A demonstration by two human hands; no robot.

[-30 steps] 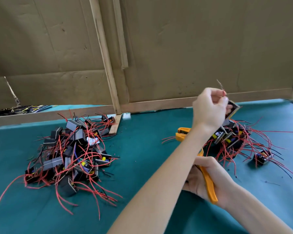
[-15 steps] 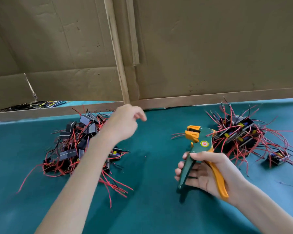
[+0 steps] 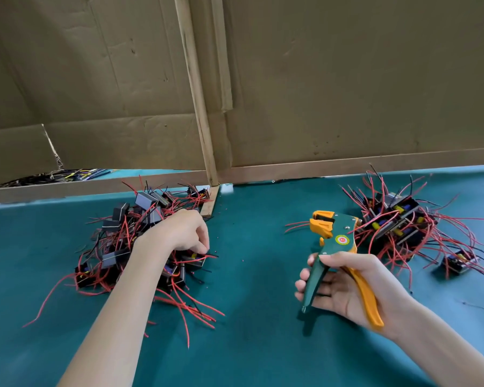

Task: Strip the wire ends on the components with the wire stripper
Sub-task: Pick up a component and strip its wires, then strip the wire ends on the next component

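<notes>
Cardboard first: a brown corrugated cardboard wall (image 3: 347, 79) fills twelve o'clock, braced by a pale wooden batten (image 3: 196, 107), I'd guess to fence this bench off from the next one. Below it the teal felt table cover (image 3: 249, 289) runs edge to edge, soft enough to keep small parts from skating.

At ten o'clock sits the big left heap of black box components with red and black wire tails (image 3: 123, 227). At two o'clock there's the smaller right heap of the same components (image 3: 397, 222). Two heaps well apart reads to me as a sorting scheme, though I can't say from here which one is finished.

Now the hands. My left hand (image 3: 179, 233) is down on the near edge of the left heap at nine o'clock, fingers curled over the wires. Whether they've pinched a component, I can't tell, as the fingertips are buried among red leads.

My right hand (image 3: 349, 283), at four o'clock, holds the green-and-orange wire stripper (image 3: 336, 241) clear of the cloth, nose pointing to twelve. The thumb lies over the green handle, the orange one rests against the palm, and the handles are spread, so the tool looks ready to take a wire.

Smallest of all, one stray black component (image 3: 458, 261) lies alone at three o'clock, just beside the right heap.
</notes>
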